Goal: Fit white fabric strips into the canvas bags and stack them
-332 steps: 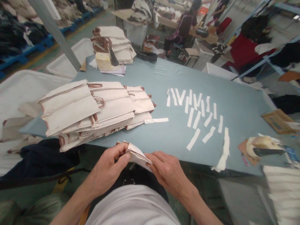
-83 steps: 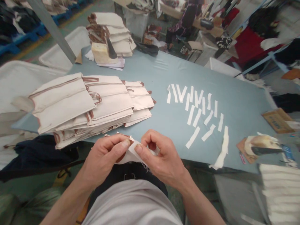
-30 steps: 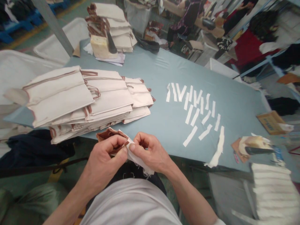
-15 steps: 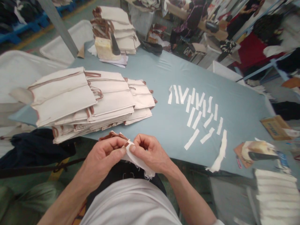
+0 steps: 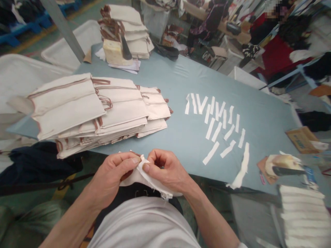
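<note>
A white cloth piece [image 5: 151, 179] with brown trim and a frayed lower edge hangs between my hands, at the table's near edge. My left hand [image 5: 111, 174] pinches its upper edge between thumb and fingers. Close beside it, my right hand [image 5: 167, 168] grips the same cloth, thumb on top. Part of the cloth is hidden behind my fingers. Left of my hands lie overlapping stacks of cream fabric bags [image 5: 119, 106] with brown trim and brown cords. Several short white strips [image 5: 217, 131] are spread over the blue-grey table [image 5: 178, 137] to the right.
A longer white strip [image 5: 241, 168] lies at the near table edge. At the back left stand more folded cream pieces [image 5: 133, 31] and a yellowish block [image 5: 116, 52]. A cardboard box [image 5: 302, 139] and a pad with a dark handle [image 5: 284, 168] sit at the right.
My hands still grip the cloth. It has turned a little, so more of its white face shows below my fingers and less brown trim shows above my left hand.
</note>
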The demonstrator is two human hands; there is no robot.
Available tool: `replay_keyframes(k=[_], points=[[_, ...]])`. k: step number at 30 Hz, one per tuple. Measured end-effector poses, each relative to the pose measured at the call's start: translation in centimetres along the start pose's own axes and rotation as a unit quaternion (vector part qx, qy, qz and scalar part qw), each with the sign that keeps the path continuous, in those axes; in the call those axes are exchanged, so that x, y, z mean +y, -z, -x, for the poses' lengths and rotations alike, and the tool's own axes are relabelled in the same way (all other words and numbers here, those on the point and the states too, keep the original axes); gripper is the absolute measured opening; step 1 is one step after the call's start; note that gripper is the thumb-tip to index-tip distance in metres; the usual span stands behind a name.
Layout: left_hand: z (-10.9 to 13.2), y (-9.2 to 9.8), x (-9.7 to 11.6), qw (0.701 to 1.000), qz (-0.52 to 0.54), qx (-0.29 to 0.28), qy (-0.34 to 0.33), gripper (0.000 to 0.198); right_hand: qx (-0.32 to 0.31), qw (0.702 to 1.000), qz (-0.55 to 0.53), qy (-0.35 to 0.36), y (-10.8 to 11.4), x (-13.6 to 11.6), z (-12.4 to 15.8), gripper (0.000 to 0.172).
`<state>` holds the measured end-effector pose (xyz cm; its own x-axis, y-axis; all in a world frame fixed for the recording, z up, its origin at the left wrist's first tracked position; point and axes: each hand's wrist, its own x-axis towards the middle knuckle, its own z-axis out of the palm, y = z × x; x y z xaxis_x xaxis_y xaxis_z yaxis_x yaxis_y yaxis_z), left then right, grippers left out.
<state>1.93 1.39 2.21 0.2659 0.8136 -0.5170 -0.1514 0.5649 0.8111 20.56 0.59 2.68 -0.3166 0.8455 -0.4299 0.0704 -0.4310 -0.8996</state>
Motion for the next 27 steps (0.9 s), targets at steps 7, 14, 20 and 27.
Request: replay_keyframes(k=[7,14,20,27], points=[[0.0,-0.2,0.2,0.999,-0.018,0.012,0.026,0.037,-0.027,0.999,-0.014,-0.034,0.4,-0.1,-0.1,0.038],[0.0,0.7,-0.7,0.999,-0.046,-0.025,-0.016,0.037,-0.049,0.996,-0.042,-0.068,0.5,-0.6,-0.1,0.058],[0.2,1.5,-0.9,0.994,-0.052,-0.078,-0.059,0.036,-0.049,0.995,-0.047,-0.066,0.6,-0.4,-0.2,0.060],[0.4,2.0,-1.4,0.994,-0.047,-0.090,-0.047,0.027,-0.048,0.996,-0.047,-0.049,0.7,0.3,-0.4,0.060]])
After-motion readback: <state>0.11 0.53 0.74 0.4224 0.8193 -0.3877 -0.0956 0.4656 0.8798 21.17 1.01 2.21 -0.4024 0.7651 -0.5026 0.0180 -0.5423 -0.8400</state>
